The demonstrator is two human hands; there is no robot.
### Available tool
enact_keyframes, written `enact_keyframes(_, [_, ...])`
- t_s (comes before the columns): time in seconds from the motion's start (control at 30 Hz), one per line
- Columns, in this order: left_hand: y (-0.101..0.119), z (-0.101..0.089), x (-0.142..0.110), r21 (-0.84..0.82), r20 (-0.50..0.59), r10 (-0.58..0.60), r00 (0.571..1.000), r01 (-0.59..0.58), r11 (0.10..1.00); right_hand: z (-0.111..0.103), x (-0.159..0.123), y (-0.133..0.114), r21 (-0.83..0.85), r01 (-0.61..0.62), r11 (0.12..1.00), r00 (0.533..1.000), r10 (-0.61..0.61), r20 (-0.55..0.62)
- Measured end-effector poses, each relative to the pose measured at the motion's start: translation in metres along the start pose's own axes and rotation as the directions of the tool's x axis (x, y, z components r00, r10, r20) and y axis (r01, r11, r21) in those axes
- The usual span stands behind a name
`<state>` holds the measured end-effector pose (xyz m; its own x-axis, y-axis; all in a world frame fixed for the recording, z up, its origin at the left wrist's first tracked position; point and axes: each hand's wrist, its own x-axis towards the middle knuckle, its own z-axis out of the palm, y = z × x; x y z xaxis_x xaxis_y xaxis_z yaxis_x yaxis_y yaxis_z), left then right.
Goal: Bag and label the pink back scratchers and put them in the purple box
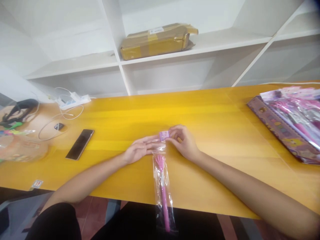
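A pink pen with a hand-shaped top lies in a clear plastic sleeve [162, 186] on the yellow table [220, 123], its lower end hanging past the near edge. At the sleeve's top is a small purple label [164, 135]. My left hand [140, 150] lies flat with fingers stretched out, pressing the top of the sleeve. My right hand [183, 141] has its fingers pinched on the purple label at the sleeve's top edge.
A dark phone [80, 144] lies to the left, near a white power strip [74, 100] with cables. A stack of purple packaged items [290, 123] sits at the right edge. A taped brown parcel [156, 40] rests on the white shelf behind.
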<state>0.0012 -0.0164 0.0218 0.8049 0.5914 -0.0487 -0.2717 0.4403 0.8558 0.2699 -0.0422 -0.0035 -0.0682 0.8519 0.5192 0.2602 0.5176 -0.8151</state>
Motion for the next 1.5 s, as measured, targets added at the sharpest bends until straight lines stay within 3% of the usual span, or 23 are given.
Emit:
enact_keyframes(0.13, [0.0,0.0,0.0,-0.012,0.032,-0.006,0.999,0.006,1.0,-0.001,-0.001,0.004,-0.157,0.085,0.984,0.996,-0.082,0.022])
enact_keyframes(0.53, [0.0,-0.004,0.001,-0.08,-0.041,0.023,0.999,-0.026,0.996,-0.004,0.005,-0.002,-0.237,0.263,0.935,0.964,-0.248,0.092])
enact_keyframes(0.83, [0.0,-0.005,0.001,-0.127,-0.053,0.001,0.999,-0.007,0.992,-0.003,0.005,-0.008,-0.256,0.32,0.912,0.944,-0.284,0.167])
enact_keyframes(1.1, [0.0,-0.004,0.001,-0.089,-0.045,0.001,0.999,-0.005,0.996,-0.002,0.002,-0.007,-0.307,0.413,0.857,0.897,-0.326,0.298])
enact_keyframes(1.5, [0.001,-0.003,0.001,-0.061,0.02,-0.03,0.999,0.031,0.998,-0.002,-0.001,-0.003,-0.307,0.493,0.814,0.853,-0.381,0.356])
